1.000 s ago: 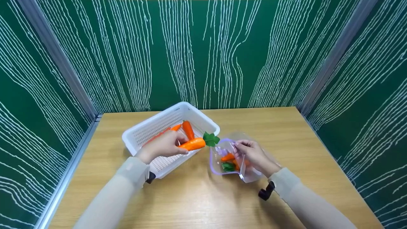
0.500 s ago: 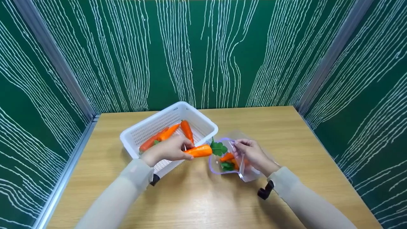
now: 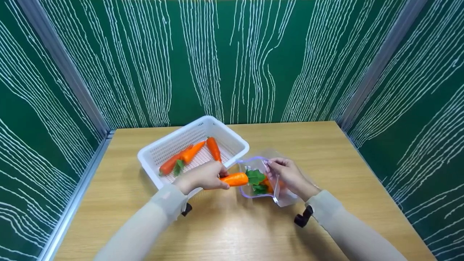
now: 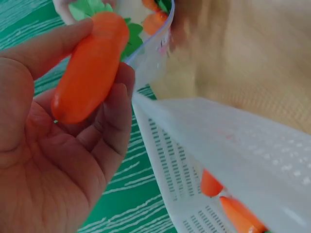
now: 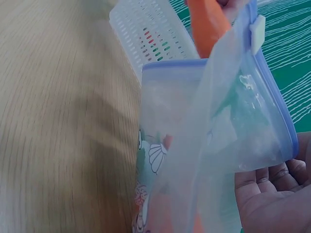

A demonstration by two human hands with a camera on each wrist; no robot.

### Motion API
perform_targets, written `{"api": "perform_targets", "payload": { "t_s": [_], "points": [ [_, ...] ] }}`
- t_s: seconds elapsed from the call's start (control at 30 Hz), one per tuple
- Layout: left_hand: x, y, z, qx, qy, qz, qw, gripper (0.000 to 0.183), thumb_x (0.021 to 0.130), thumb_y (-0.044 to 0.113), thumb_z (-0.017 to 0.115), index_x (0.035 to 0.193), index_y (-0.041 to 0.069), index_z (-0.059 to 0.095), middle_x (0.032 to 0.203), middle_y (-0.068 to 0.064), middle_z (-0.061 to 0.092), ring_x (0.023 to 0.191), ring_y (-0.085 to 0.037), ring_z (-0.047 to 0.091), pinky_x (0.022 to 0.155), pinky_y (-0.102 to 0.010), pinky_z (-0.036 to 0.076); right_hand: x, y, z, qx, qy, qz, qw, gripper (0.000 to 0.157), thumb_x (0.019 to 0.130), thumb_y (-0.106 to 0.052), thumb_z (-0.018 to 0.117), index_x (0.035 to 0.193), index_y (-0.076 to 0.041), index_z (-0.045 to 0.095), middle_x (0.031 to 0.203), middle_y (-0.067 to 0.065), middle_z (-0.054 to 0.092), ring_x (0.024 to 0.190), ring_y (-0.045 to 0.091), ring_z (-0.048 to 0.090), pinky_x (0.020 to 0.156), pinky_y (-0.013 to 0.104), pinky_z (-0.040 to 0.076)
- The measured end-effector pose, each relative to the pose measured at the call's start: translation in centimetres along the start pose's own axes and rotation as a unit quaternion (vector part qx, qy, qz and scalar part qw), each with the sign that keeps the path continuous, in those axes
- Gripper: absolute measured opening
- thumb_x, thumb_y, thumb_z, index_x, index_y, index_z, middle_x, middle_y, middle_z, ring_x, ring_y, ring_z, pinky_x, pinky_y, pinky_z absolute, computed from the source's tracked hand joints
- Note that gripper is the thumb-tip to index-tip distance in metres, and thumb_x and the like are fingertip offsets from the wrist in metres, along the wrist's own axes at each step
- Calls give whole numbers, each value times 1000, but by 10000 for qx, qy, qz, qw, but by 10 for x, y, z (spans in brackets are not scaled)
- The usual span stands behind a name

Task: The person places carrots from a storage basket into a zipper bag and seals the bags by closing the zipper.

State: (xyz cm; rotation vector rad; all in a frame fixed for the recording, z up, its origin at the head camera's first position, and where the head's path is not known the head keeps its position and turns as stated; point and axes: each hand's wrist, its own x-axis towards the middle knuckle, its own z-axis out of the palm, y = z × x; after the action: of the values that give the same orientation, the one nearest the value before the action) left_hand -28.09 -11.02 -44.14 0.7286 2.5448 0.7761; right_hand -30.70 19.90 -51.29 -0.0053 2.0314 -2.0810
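My left hand pinches an orange toy-like carrot between thumb and fingers, as the left wrist view shows too. The carrot's green leafy top points right, at the mouth of a clear zip bag with a purple edge. With its fingertips my right hand holds the bag's rim on the far right side, so the mouth gapes. Inside the bag lie orange carrots and green leaves, partly hidden by the plastic. A white slider sits on the zip in the right wrist view.
Left of the bag stands a white perforated basket. It contains a reddish carrot, an orange carrot with leaves and another carrot. Everything is on a wooden table with green, white-streaked walls behind and beside it.
My left hand has moved right and down from over the basket, carrying the carrot until its leaves reach the bag's mouth. The right hand has stayed at the bag's rim.
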Motion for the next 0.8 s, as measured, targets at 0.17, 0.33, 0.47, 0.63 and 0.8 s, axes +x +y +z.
{"api": "perform_targets", "payload": {
  "t_s": [0.17, 0.33, 0.47, 0.63, 0.8],
  "points": [
    [7, 5, 9, 32, 136, -68, 9999, 23, 97, 23, 82, 112, 5, 79, 85, -1, 68, 70, -16, 55, 66, -30, 50, -1, -2, 0, -74, -48, -33, 10000, 19, 112, -9, 57, 108, 1, 73, 84, 1, 69, 72, 11, 64, 69, 21, 58],
    [14, 10, 16, -122, 274, -228, 9993, 20, 96, 21, 82, 108, 5, 77, 82, -2, 63, 66, -16, 53, 62, -29, 47, -3, -4, -2, -186, -159, -123, 9996, 20, 113, -12, 57, 109, 1, 72, 86, 0, 68, 72, 11, 63, 70, 21, 59],
    [20, 13, 22, -63, 458, -326, 9984, 21, 97, 22, 82, 109, 6, 76, 84, -1, 64, 71, -17, 55, 70, -31, 48, -3, -6, -3, -203, -131, 1, 9997, 22, 113, -14, 57, 113, 2, 72, 89, 1, 69, 76, 13, 64, 74, 21, 60],
    [31, 14, 30, -46, 719, -326, 9969, 20, 97, 21, 82, 108, 6, 76, 85, -1, 64, 71, -16, 55, 70, -29, 46, -3, -7, -3, -134, -120, 136, 9997, 21, 113, -15, 57, 115, 0, 72, 90, 3, 70, 79, 16, 64, 77, 23, 61],
    [39, 13, 39, -241, 837, -281, 9958, 21, 96, 21, 82, 109, 5, 77, 89, -2, 68, 75, -17, 57, 71, -27, 47, -4, -7, -3, -152, -140, 98, 9997, 21, 113, -14, 57, 114, 1, 72, 90, 3, 70, 78, 15, 64, 76, 24, 60]
  ]
}}
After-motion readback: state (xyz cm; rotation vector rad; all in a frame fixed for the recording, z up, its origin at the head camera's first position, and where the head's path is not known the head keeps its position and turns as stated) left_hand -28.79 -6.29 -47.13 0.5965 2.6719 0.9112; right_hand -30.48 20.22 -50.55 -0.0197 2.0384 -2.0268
